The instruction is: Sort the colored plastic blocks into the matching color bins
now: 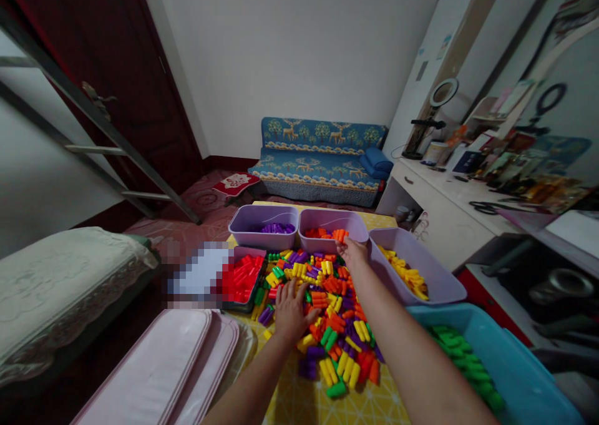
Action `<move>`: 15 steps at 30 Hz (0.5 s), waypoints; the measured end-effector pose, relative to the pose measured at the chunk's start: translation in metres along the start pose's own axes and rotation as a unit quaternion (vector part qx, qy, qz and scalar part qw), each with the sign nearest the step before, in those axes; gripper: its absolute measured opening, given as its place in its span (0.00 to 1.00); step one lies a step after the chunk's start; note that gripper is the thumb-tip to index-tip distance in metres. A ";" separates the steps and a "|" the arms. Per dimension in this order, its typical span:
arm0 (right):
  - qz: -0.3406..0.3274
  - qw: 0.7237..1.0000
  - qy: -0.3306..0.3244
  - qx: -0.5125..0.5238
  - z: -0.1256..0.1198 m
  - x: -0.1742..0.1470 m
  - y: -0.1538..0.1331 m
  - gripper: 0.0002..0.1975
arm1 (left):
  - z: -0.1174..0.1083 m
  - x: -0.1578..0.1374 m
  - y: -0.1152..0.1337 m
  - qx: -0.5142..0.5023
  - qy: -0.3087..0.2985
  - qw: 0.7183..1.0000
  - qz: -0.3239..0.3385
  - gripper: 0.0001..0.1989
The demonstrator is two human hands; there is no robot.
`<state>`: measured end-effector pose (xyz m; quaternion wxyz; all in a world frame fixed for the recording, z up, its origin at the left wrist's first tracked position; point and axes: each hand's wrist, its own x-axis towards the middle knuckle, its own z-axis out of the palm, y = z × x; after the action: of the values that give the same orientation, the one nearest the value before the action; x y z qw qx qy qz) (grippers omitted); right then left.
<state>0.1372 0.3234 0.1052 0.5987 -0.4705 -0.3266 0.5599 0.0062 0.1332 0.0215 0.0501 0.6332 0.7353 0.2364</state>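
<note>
A mixed pile of plastic building blocks in yellow, orange, purple, green and red covers the middle of the table. My left hand lies on the pile's left side, fingers spread over the pieces. At the near rim of a lilac bin with orange blocks in it, my right hand has its fingers closed on an orange block. Purple blocks lie in the lilac bin at back left. A third lilac bin on the right contains yellow blocks.
Green blocks fill part of a blue bin at near right. Red blocks sit in a dark tray at left, partly blurred. Pink padded covers lie at near left. A blue sofa stands beyond the table.
</note>
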 end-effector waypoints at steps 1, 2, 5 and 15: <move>0.006 1.000 0.006 -0.001 0.000 0.000 0.001 0.11 | 0.000 0.000 0.000 0.000 0.000 1.000 0.000 0.34; 0.014 1.000 0.014 -0.004 0.000 -0.001 0.002 0.10 | -0.001 0.000 0.000 -0.001 -0.001 1.000 0.001 0.34; 0.020 0.999 0.021 -0.023 0.000 -0.002 0.001 0.10 | -0.001 0.000 0.000 -0.001 -0.003 1.000 0.002 0.34; -0.077 0.970 -0.037 -0.226 -0.036 -0.061 0.032 0.09 | 0.003 -0.001 -0.002 0.001 0.010 1.000 0.013 0.34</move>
<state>0.1490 0.2548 0.0715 0.5057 -0.5462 -0.5014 0.4411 0.0055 0.1334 0.0174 0.0388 0.6400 0.7279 0.2429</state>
